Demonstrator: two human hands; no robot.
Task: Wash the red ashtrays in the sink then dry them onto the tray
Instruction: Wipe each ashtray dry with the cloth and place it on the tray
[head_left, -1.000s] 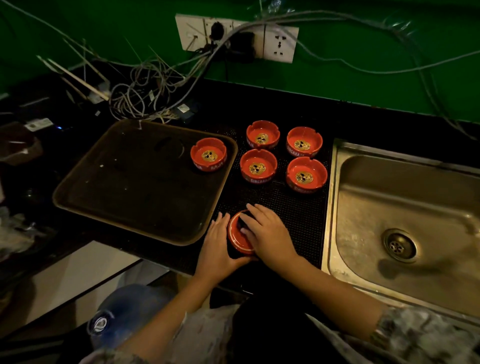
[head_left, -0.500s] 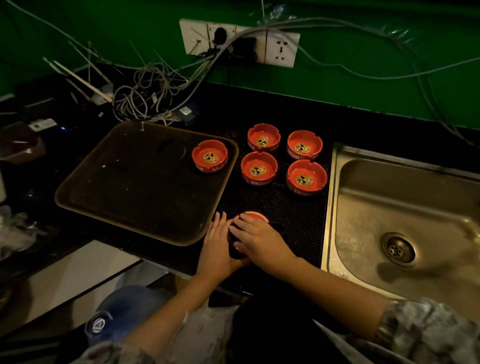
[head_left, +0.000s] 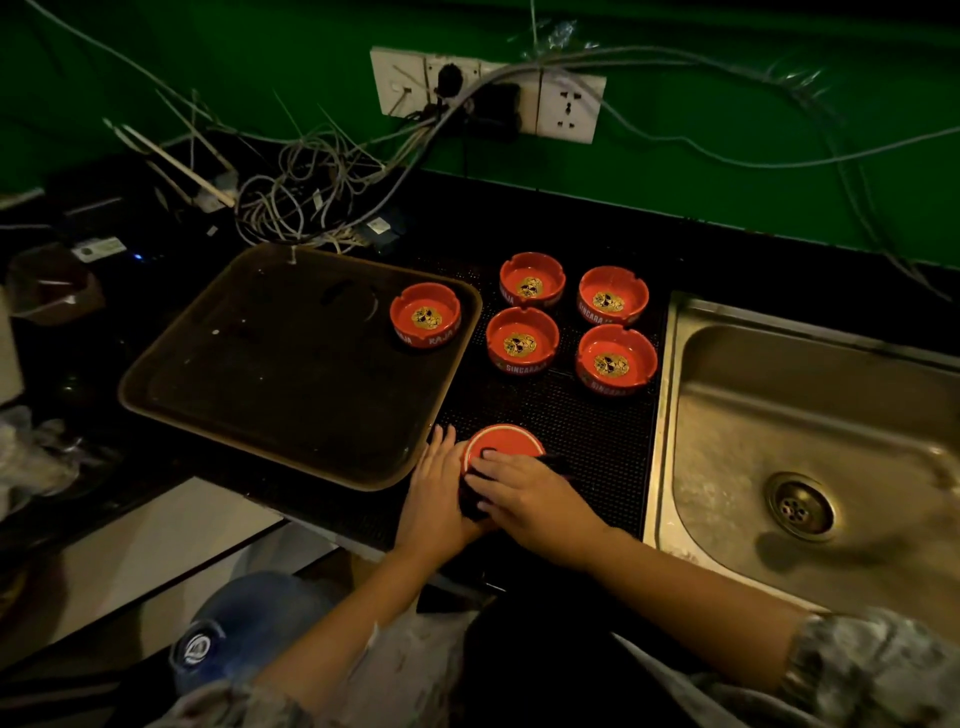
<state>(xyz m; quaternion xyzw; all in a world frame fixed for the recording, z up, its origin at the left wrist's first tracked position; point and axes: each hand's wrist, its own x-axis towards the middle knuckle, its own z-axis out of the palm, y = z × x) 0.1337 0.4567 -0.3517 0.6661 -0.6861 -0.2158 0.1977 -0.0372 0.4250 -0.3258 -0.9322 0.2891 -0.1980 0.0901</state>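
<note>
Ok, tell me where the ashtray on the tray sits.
In the head view, the ashtray sits upright in the tray's far right corner, nearest the four ashtrays on the black mat.
</note>
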